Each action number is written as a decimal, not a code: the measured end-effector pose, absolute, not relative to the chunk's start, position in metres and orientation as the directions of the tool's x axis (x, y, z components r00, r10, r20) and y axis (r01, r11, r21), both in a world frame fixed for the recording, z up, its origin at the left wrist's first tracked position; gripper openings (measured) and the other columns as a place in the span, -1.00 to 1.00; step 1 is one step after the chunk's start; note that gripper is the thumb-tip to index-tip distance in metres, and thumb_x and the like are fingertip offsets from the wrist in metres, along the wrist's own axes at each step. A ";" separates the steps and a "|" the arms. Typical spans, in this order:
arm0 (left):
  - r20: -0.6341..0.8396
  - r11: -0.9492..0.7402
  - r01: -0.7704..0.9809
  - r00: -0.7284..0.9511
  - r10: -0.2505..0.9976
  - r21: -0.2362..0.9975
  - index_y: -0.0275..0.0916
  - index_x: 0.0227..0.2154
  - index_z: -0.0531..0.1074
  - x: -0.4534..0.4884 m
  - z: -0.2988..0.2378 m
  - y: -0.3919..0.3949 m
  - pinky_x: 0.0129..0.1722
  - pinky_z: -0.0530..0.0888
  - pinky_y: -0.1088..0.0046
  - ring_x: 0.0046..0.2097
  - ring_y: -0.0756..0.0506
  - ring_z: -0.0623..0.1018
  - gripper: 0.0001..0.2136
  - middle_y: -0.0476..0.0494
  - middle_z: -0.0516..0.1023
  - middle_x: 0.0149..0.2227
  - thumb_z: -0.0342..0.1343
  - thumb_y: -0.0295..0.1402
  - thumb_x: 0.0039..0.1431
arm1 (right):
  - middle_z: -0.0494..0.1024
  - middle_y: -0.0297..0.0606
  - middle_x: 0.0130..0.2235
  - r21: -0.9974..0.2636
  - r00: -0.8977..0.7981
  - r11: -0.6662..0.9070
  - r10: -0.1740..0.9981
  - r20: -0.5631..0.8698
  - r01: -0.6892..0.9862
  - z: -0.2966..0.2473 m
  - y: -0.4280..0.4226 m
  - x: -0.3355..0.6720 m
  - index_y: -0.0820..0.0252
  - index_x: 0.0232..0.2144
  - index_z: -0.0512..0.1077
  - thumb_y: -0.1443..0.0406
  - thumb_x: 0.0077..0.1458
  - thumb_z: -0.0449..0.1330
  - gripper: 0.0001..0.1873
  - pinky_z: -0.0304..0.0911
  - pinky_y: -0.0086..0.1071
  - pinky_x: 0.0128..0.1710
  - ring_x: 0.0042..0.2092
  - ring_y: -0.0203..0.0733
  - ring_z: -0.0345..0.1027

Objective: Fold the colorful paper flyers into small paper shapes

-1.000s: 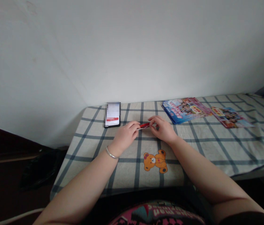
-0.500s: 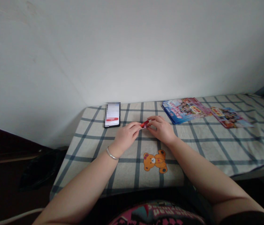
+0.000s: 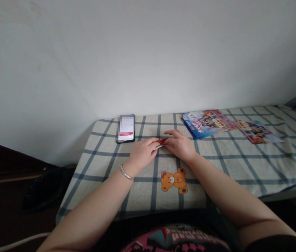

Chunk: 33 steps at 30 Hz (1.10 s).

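The left hand [image 3: 143, 153] pinches a small red paper piece [image 3: 161, 141] over the checked tablecloth [image 3: 142, 192]; the right hand [image 3: 181, 148] meets its other end, one finger raised, grip unclear; a phone [image 3: 126, 127] lies nearby.

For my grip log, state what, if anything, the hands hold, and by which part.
A red piece: the left hand pinches its left end; the right hand is at its right end, grip unclear.
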<state>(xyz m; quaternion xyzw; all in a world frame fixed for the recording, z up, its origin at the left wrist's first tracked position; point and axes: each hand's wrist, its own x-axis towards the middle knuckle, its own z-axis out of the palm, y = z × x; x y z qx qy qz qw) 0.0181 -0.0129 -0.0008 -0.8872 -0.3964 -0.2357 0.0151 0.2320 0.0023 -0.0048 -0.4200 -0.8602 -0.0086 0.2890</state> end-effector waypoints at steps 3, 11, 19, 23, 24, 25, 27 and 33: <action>0.399 -0.667 0.733 0.576 0.714 0.137 -0.20 -0.05 0.45 0.020 0.002 -0.014 -0.06 0.51 0.20 -0.05 -0.17 0.53 -0.73 -0.17 0.52 -0.02 0.10 -0.47 0.19 | 0.45 -0.20 0.02 -0.212 -0.496 0.658 0.707 0.504 0.722 -0.005 0.003 0.232 0.06 -0.39 0.55 0.32 0.11 0.21 -0.89 0.32 -0.14 -0.04 -0.01 -0.04 0.29; 0.376 -0.673 0.723 0.587 0.717 0.156 -0.22 -0.06 0.44 0.019 -0.001 -0.011 -0.04 0.48 0.21 -0.05 -0.15 0.51 -0.72 -0.14 0.53 -0.07 0.10 -0.52 0.16 | 0.45 -0.20 0.02 -0.221 -0.504 0.666 0.705 0.499 0.712 -0.008 0.005 0.233 0.09 -0.37 0.54 0.34 0.09 0.22 -0.91 0.32 -0.13 -0.03 -0.01 -0.05 0.29; 0.377 -0.680 0.724 0.600 0.706 0.119 -0.23 -0.14 0.40 0.018 -0.001 -0.009 -0.13 0.48 0.24 -0.14 -0.14 0.52 -0.79 -0.13 0.55 -0.18 0.02 -0.54 0.19 | 0.49 -0.20 -0.04 -0.292 -0.464 0.655 0.723 0.512 0.697 -0.005 0.003 0.232 0.12 -0.41 0.41 0.35 0.09 0.21 -0.95 0.31 -0.18 -0.05 -0.05 -0.07 0.35; 0.379 -0.649 0.754 0.575 0.725 0.098 -0.21 -0.21 0.37 0.018 0.000 -0.010 -0.22 0.47 0.31 -0.21 -0.13 0.53 -0.87 -0.11 0.54 -0.28 0.01 -0.51 0.22 | 0.53 -0.21 -0.17 -0.377 -0.413 0.611 0.770 0.486 0.696 -0.007 0.002 0.230 0.11 -0.31 0.33 0.36 0.07 0.22 -0.87 0.32 -0.23 -0.11 -0.13 -0.11 0.41; 0.381 -0.649 0.755 0.575 0.724 0.092 -0.21 -0.22 0.37 0.018 0.001 -0.011 -0.23 0.47 0.33 -0.22 -0.12 0.53 -0.88 -0.11 0.54 -0.29 0.01 -0.51 0.22 | 0.54 -0.22 -0.20 -0.389 -0.403 0.600 0.780 0.479 0.699 -0.008 0.002 0.230 0.11 -0.27 0.33 0.36 0.07 0.22 -0.84 0.32 -0.24 -0.14 -0.15 -0.11 0.42; 0.383 -0.650 0.755 0.577 0.721 0.086 -0.21 -0.23 0.36 0.019 0.001 -0.011 -0.23 0.47 0.33 -0.22 -0.12 0.53 -0.88 -0.10 0.54 -0.29 0.00 -0.51 0.22 | 0.54 -0.23 -0.22 -0.397 -0.395 0.591 0.787 0.474 0.702 -0.009 0.002 0.230 0.11 -0.23 0.32 0.35 0.06 0.23 -0.80 0.32 -0.26 -0.15 -0.16 -0.12 0.43; 0.387 -0.650 0.756 0.578 0.718 0.077 -0.21 -0.23 0.36 0.019 0.001 -0.011 -0.23 0.46 0.33 -0.22 -0.12 0.53 -0.88 -0.10 0.54 -0.30 0.00 -0.52 0.22 | 0.55 -0.24 -0.23 -0.402 -0.388 0.584 0.793 0.470 0.706 -0.011 0.002 0.229 0.11 -0.16 0.32 0.35 0.06 0.23 -0.73 0.32 -0.27 -0.16 -0.17 -0.12 0.44; 0.386 -0.641 0.762 0.565 0.729 0.096 -0.22 -0.19 0.34 0.020 -0.002 -0.010 -0.23 0.46 0.33 -0.22 -0.12 0.54 -0.87 -0.11 0.54 -0.27 0.02 -0.50 0.22 | 0.57 -0.23 -0.25 -0.333 -0.469 0.617 0.773 0.427 0.713 -0.009 0.003 0.228 0.12 -0.17 0.39 0.30 0.12 0.22 -0.80 0.30 -0.29 -0.19 -0.19 -0.13 0.42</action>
